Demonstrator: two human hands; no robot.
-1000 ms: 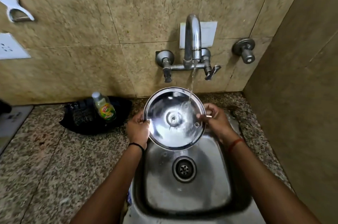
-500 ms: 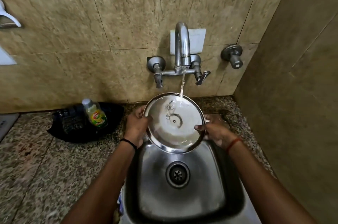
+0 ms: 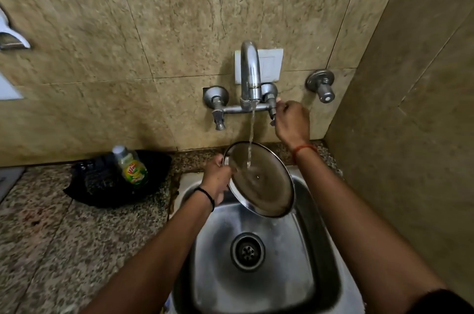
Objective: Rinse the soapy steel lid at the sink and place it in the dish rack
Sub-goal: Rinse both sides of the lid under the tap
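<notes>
Rinsing looks close to its end, judging by how things stand. The round, shiny steel lid (image 3: 259, 181) hangs tilted above the far half of the square stainless-steel sink (image 3: 325, 257), at about twelve o'clock from the round drain (image 3: 247, 251), and a thin stream of water from the curved chrome tap (image 3: 250, 72) strikes its upper part. No foam shows on the face turned toward the camera, though the far face is hidden, so whether all soap is gone cannot be told.

The left hand (image 3: 218, 180) grips the lid's rim at its nine o'clock edge, fingers curled round it, and carries it alone. The right hand (image 3: 291, 121) is up at the tap's right-hand valve handle, at about one o'clock from the lid, with its fingers closed around that handle. Probably the water is about to be shut off, yet it runs now.

Left to do: stopping the flow, shaking off drips, and setting the lid in the dish rack. No rack is in view, so its place cannot be judged.

At nine o'clock from the lid, on the speckled granite counter (image 3: 51, 236), a clear bottle of green dish soap (image 3: 130, 168) stands on a black cloth (image 3: 102, 185).
</notes>
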